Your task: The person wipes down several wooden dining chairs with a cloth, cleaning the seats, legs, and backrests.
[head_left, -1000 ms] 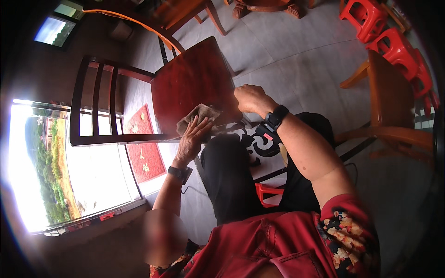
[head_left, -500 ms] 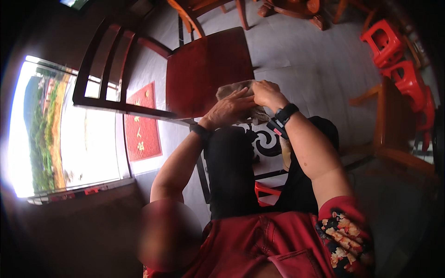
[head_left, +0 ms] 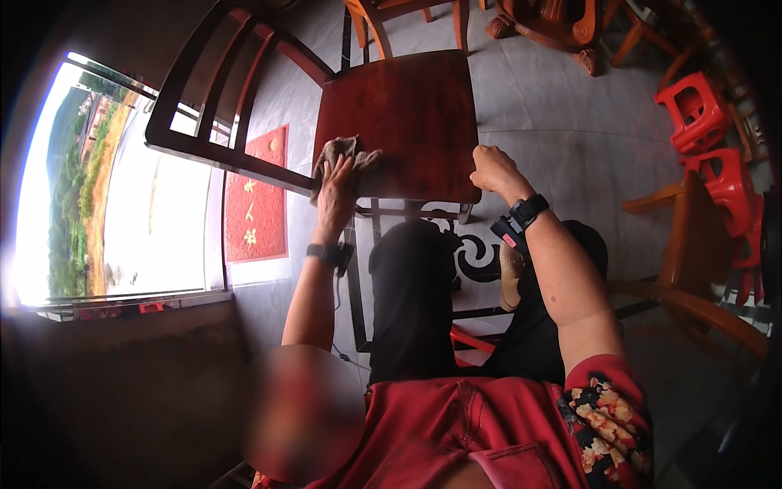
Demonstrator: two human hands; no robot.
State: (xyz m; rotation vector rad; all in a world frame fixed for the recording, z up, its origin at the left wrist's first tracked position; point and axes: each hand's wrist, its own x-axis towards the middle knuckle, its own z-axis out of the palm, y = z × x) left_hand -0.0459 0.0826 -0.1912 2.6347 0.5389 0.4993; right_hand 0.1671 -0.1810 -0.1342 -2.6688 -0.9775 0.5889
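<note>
A dark red-brown wooden chair [head_left: 399, 114] stands in front of me, its slatted back to the left. My left hand [head_left: 336, 191] presses a crumpled grey-brown cloth [head_left: 346, 151] onto the seat's near left corner, beside the back post, with its fingers over the fabric. At the opposite side of the seat, my right hand [head_left: 497, 173] is closed at the right edge, near the front corner; its fingertips are partly hidden. Both wrists wear black bands with small devices.
Red plastic stools [head_left: 692, 114] stand at the far right, near a brown wooden chair [head_left: 692, 236]. More wooden furniture [head_left: 554, 20] is at the back. A red mat [head_left: 259, 196] lies left of the chair, by a bright doorway. Black scroll patterns mark the grey tiled floor [head_left: 554, 106].
My hands were together on the cloth at the seat's near right corner. The left has carried the cloth left across the seat; the right has moved off it to the seat's right edge.
</note>
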